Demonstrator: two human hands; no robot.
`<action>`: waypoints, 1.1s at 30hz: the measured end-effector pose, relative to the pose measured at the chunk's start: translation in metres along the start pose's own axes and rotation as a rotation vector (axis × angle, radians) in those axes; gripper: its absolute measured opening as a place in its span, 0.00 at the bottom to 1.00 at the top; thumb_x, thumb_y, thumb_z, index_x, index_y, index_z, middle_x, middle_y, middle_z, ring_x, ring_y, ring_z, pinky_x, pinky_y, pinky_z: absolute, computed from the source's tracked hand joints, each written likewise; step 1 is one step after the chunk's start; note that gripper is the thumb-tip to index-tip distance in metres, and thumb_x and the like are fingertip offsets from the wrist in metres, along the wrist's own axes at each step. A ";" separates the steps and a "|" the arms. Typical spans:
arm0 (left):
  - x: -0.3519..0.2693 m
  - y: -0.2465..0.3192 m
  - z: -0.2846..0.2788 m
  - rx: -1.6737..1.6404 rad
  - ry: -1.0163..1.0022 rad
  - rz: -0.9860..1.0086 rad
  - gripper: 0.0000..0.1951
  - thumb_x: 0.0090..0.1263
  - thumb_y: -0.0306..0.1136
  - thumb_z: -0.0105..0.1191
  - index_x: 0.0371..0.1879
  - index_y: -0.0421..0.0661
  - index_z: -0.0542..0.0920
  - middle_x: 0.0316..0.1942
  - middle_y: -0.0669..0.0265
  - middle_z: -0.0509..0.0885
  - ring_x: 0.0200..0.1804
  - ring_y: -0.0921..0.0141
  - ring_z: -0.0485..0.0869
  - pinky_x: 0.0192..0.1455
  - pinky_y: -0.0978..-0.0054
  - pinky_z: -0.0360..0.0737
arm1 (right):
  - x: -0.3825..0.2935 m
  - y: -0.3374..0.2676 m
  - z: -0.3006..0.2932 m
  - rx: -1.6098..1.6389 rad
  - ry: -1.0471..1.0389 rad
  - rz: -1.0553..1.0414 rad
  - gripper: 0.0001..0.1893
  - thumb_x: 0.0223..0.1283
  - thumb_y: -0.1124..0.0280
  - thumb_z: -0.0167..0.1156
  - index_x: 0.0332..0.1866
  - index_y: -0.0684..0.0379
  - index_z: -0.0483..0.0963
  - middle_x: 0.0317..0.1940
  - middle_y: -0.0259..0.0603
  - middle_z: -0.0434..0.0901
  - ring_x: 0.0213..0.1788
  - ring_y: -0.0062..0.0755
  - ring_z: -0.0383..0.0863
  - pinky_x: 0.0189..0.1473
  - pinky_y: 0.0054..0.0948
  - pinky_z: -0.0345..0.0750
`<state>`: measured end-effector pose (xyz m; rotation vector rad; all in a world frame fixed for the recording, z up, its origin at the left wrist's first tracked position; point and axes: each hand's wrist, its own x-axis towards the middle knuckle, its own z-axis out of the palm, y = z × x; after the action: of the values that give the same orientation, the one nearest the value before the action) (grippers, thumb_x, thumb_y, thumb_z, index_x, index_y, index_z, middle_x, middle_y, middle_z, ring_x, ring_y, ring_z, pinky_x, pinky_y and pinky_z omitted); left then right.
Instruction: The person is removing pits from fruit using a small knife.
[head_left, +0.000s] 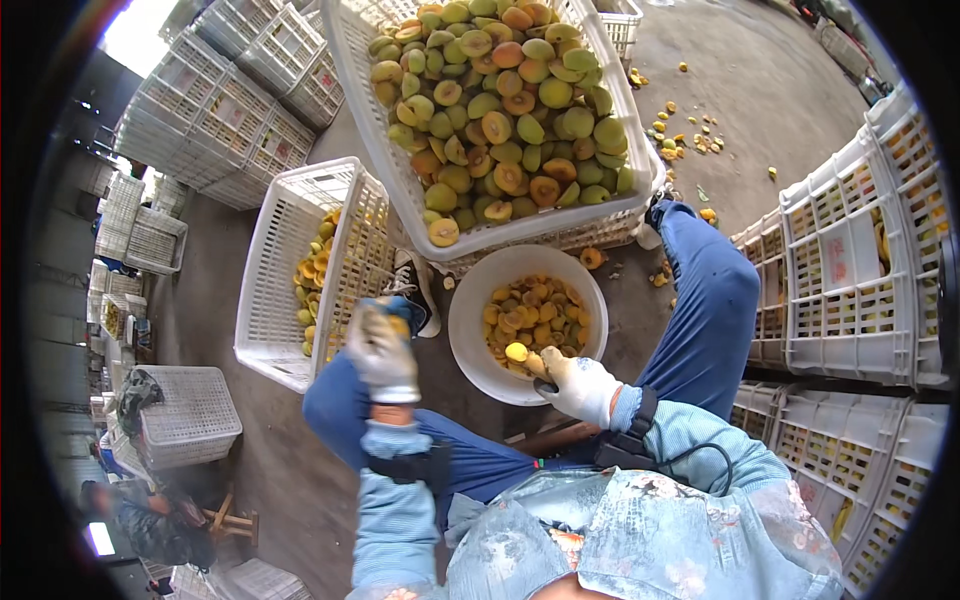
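My left hand (381, 354), in a white glove, is blurred over my left knee, beside a white plastic crate (274, 277) of halved yellow fruit (309, 289). A yellow-orange patch shows at its fingers, too smeared to name. Gloved and soiled at the fingertips, my right hand (581, 384) is over the near rim of a white plastic bucket (469, 330). A tan-orange fruit piece (535, 365) is in its fingers, with a bright yellow fruit half (516, 352) at the tip. Fruit halves (536, 311) cover the bucket's bottom.
A large white crate (375, 161) of apricot-like fruit halves (495, 127) stands ahead, raised on another crate. Stacked crates rise at right (840, 255) and far left (217, 112). Fruit scraps (705, 139) litter the concrete floor. A person (154, 517) sits at lower left near a wooden stool (232, 519).
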<state>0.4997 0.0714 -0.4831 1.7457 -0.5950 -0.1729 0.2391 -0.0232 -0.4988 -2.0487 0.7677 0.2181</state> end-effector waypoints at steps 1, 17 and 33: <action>0.022 0.022 -0.022 0.384 -0.010 0.040 0.17 0.70 0.40 0.50 0.50 0.40 0.75 0.47 0.59 0.78 0.50 0.68 0.76 0.51 0.73 0.74 | 0.003 -0.002 0.003 -0.018 0.002 -0.034 0.15 0.61 0.62 0.52 0.46 0.62 0.67 0.35 0.55 0.80 0.42 0.53 0.80 0.44 0.43 0.74; 0.080 0.066 0.110 1.423 -0.678 0.423 0.17 0.59 0.38 0.56 0.49 0.55 0.76 0.50 0.59 0.76 0.52 0.59 0.77 0.52 0.62 0.76 | 0.001 0.004 -0.012 -0.082 -0.081 -0.001 0.14 0.63 0.64 0.47 0.46 0.64 0.67 0.35 0.52 0.81 0.39 0.51 0.81 0.40 0.42 0.76; 0.032 0.068 0.085 0.488 -1.118 0.075 0.11 0.60 0.29 0.54 0.41 0.40 0.79 0.36 0.61 0.83 0.40 0.70 0.81 0.46 0.73 0.77 | 0.002 0.007 -0.025 0.334 0.220 0.092 0.22 0.57 0.55 0.58 0.48 0.61 0.67 0.35 0.57 0.79 0.41 0.56 0.80 0.42 0.44 0.75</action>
<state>0.4708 -0.0272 -0.4350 1.9878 -1.6019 -1.0595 0.2329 -0.0470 -0.4907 -1.7392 0.9650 -0.0835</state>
